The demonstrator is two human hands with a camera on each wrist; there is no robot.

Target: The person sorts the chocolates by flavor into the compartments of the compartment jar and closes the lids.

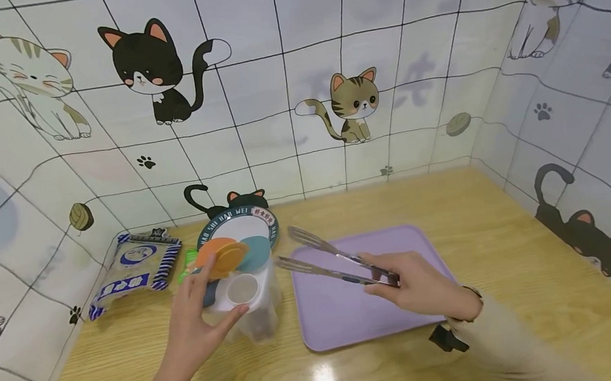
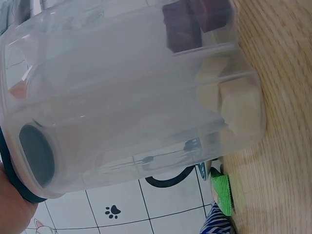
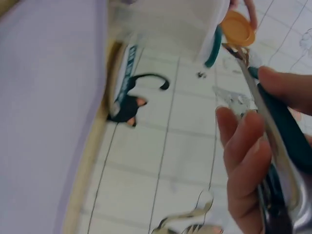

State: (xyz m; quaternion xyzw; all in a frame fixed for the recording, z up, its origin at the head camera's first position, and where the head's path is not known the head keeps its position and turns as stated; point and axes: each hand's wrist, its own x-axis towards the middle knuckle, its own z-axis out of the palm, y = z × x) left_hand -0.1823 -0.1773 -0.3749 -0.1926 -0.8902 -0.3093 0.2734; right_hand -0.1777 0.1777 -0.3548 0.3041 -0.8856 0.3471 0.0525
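Observation:
A translucent divided container (image 1: 259,313) stands on the table, with pale and dark purple blocks (image 2: 183,27) low inside it. Its orange flap lid (image 1: 229,257) is raised beside a round opening (image 1: 243,289); a teal lid (image 1: 257,252) and dark blue lid (image 1: 210,293) are alongside. My left hand (image 1: 193,317) reaches along the container's near left side, fingers extended to the orange lid and thumb stretched toward the rim. My right hand (image 1: 418,281) grips metal tongs (image 1: 322,267) by their dark handles, their arms spread apart and tips close to the container.
Below the tongs lies a lilac tray (image 1: 342,323). Behind the container a round plate with a dark lettered rim (image 1: 272,219) leans by the wall. A clipped blue-and-white bag (image 1: 134,264) and a small green packet (image 2: 222,192) are at the left. Cat-printed walls (image 1: 279,156) enclose the table.

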